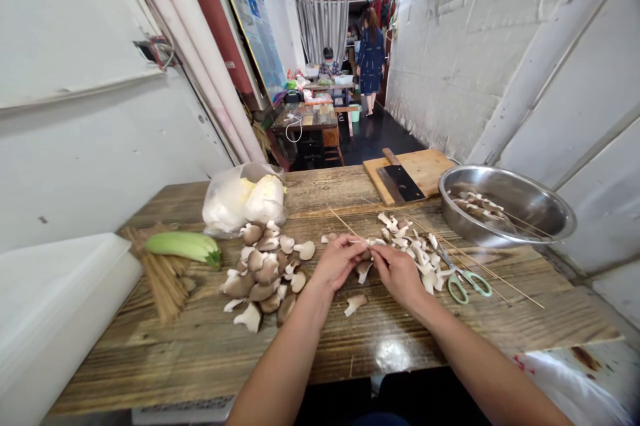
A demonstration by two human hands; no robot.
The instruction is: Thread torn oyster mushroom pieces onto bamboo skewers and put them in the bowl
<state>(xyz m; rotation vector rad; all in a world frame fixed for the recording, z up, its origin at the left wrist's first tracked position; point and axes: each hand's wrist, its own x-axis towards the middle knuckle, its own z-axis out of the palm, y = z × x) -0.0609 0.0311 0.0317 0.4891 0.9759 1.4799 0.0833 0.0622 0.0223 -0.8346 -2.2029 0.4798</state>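
My left hand [340, 259] is closed in a pinch on a thin bamboo skewer [344, 221] that slants up and away from it. My right hand [397, 269] meets it, fingers pinched on a mushroom piece [364, 270] at the skewer's near end. A heap of brown-capped oyster mushrooms [265, 269] lies to the left of my hands. Smaller torn mushroom pieces [413, 249] are spread to the right. One loose piece [355, 304] lies on the wooden table [200, 339] just below my hands.
Green-handled scissors [463, 278] and loose skewers [505, 279] lie right of my hands. A steel bowl [505, 203] holds skewered mushrooms. A cleaver [400, 179] rests on a cutting board [425, 169]. A bagged cabbage [245, 199], a green vegetable [183, 245] and a skewer bundle [160, 273] sit at left. People [371, 56] are far down the corridor.
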